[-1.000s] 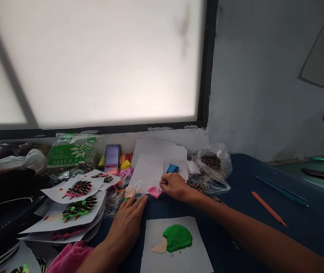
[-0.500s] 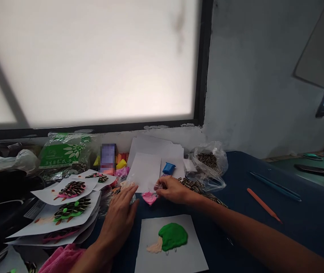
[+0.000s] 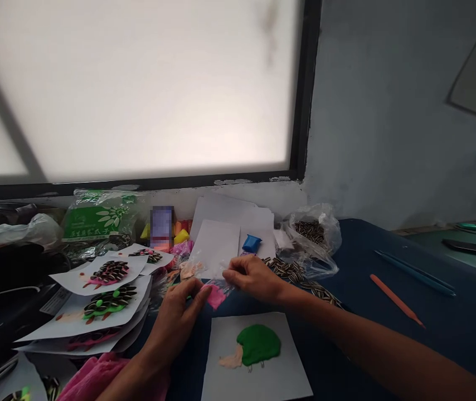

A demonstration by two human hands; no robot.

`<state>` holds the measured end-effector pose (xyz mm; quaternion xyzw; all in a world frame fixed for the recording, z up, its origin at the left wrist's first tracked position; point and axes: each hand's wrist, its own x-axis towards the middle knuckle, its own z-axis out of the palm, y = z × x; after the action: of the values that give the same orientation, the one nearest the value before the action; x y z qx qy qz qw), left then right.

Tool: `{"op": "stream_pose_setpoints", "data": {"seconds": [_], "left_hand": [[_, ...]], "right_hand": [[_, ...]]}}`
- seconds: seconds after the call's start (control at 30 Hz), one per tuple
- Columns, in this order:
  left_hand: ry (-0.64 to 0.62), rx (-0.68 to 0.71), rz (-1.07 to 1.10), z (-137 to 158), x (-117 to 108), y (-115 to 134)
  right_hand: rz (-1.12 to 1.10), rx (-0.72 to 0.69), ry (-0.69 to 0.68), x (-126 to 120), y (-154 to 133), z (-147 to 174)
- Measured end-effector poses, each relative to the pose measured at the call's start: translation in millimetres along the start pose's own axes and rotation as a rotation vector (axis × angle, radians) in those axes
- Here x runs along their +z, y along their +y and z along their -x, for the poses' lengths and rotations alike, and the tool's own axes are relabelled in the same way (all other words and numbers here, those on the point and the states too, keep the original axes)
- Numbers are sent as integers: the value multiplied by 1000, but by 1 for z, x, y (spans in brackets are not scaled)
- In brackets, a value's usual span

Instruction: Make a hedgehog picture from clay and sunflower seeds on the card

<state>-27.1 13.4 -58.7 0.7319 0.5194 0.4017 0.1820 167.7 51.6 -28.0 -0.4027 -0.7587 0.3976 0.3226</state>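
A lump of pink clay [image 3: 215, 297] in a clear plastic wrapper [image 3: 224, 276] hangs between my two hands over the blue table. The thumb and fingers of my left hand [image 3: 185, 303] pinch the pink clay's left side. With closed fingertips, my right hand [image 3: 252, 277] grips the wrapper just above and to the right of the clay. Below them lies a white card [image 3: 217, 384] bearing a flat green clay body [image 3: 258, 345] and a peach clay head [image 3: 232, 358], with small legs drawn under the body.
Finished seed-and-clay cards [image 3: 71, 323] are stacked at left beside a pink cloth [image 3: 100, 379]. Behind are blank white sheets [image 3: 217, 239], a blue clay packet [image 3: 251, 243] and a bag of sunflower seeds [image 3: 311, 231]. An orange tool [image 3: 397, 301] and blue tweezers [image 3: 416, 273] lie right.
My left hand has gone from lying flat with fingers stretched to pinching the pink clay. My right hand still grips the wrapper. The view has shifted slightly.
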Motion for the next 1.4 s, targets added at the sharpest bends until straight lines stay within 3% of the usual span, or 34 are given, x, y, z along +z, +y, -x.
{"op": "stream_pose_setpoints", "data": {"seconds": [0.17, 0.47, 0.7, 0.97, 1.2, 1.27, 1.4], "left_hand": [[23, -19, 42, 0, -1, 5], [107, -58, 161, -1, -2, 3], [-13, 3, 239, 2, -1, 5], [66, -36, 278, 4, 5, -4], [187, -62, 180, 0, 4, -8], [159, -56, 125, 0, 4, -10], [-12, 46, -27, 3, 7, -9]], "right_hand": [[-37, 85, 6, 3, 9, -5], [-196, 167, -60, 5, 1, 2], [-210, 133, -2, 3, -6, 4], [-66, 144, 16, 7, 7, -1], [126, 182, 195, -6, 11, -4], [159, 200, 204, -11, 11, -4], [187, 235, 135, -15, 16, -5]]}}
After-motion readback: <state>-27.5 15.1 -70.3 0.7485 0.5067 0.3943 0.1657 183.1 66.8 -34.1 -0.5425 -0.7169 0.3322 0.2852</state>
